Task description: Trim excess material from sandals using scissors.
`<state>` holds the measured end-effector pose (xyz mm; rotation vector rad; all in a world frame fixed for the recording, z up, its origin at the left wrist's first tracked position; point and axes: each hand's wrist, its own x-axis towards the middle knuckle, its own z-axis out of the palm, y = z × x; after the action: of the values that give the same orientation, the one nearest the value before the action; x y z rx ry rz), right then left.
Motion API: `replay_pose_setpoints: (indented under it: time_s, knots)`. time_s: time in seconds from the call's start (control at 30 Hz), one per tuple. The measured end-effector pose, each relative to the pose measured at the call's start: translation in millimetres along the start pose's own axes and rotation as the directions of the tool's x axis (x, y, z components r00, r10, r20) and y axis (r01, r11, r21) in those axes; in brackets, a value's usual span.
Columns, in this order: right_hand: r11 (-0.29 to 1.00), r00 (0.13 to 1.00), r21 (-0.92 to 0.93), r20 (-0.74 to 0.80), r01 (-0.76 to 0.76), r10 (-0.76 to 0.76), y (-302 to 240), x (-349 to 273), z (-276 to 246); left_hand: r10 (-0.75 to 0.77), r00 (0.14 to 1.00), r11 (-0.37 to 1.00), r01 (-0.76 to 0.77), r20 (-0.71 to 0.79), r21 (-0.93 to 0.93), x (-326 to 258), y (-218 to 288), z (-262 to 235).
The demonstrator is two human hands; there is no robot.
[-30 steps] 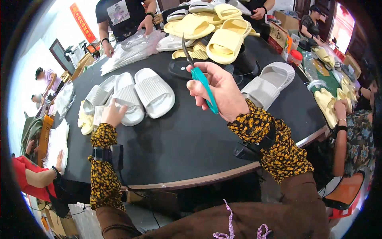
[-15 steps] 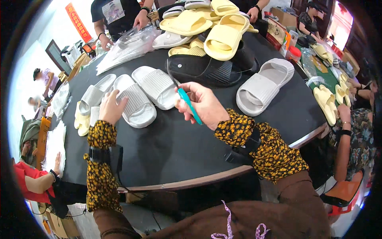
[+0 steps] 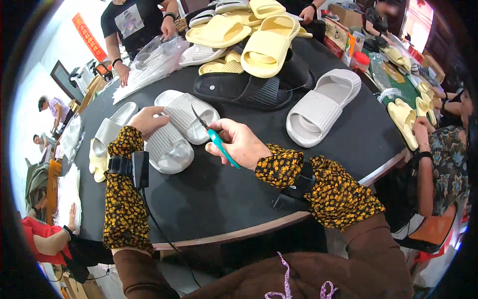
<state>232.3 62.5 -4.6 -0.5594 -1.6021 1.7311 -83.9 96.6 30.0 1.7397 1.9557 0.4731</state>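
Note:
My right hand (image 3: pixel 241 144) is closed around a pair of teal-handled thread snips (image 3: pixel 223 148), their dark pointed blades aimed away and to the left. At the left, my left hand (image 3: pixel 147 122) bends over the heel end of a grey slipper (image 3: pixel 170 152), covering that end; its fingers look closed on it. The ribbed strap and toe of this slipper show below the hand. Close beside it lies another grey slipper (image 3: pixel 186 115), partly behind the snips' blades. A larger grey slipper (image 3: pixel 323 107) rests alone to the right of my right hand.
Yellow slippers (image 3: pixel 269 47) are piled over a black slipper (image 3: pixel 244 90) at the far side. Clear plastic bags (image 3: pixel 149 62) lie by a co-worker's hands (image 3: pixel 121 72). More grey and yellow slippers (image 3: pixel 112 132) sit at the left. A cable (image 3: pixel 159 224) hangs from my left wrist device.
My left hand has moved onto the grey slipper's heel end, and that slipper has shifted slightly nearer. The snips in my right hand have come lower and left. The whole view has shifted a little.

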Motion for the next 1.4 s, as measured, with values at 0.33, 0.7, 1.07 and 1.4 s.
replay_pose_setpoints:
  time_s: [0.33, 0.7, 1.07, 1.4]
  knots:
    - [0.998, 0.998, 0.021, -0.028, 0.053, -0.052, -8, -4, 0, -0.07, 0.997, 0.924, 0.071, 0.015, -0.375, -40, 36, 15]
    - [0.956, 0.977, -0.203, 0.039, 0.213, -0.21, -3, -1, -1, -0.146, 0.858, 0.613, -0.313, -0.493, -0.726, -107, 78, 46]
    - [0.811, 0.994, -0.577, 0.03, 0.101, -0.102, 6, -2, -2, -0.135, 0.757, 0.623, -0.437, -0.639, -0.649, -123, 64, 56]
    - [0.798, 0.996, -0.597, 0.079, 0.082, -0.043, 14, -4, 3, -0.15, 0.759, 0.595, -0.442, -0.633, -0.671, -130, 59, 64]
